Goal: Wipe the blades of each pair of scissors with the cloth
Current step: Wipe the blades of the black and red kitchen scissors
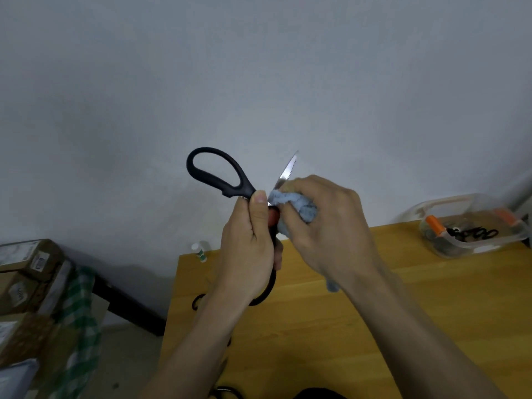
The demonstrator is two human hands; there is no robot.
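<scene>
Wiping in progress: left hand [249,249] gripping black-handled steel scissors [218,175], right hand [325,220] pinching crumpled light-blue cloth [290,204] around serrated blade; further scissors in clear plastic tub [472,226] seemingly awaiting.

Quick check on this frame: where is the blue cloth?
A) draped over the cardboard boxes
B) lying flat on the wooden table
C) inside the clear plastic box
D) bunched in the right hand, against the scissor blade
D: the right hand grips the bunched blue cloth against the blade of the open scissors, which the left hand holds up above the table.
</scene>
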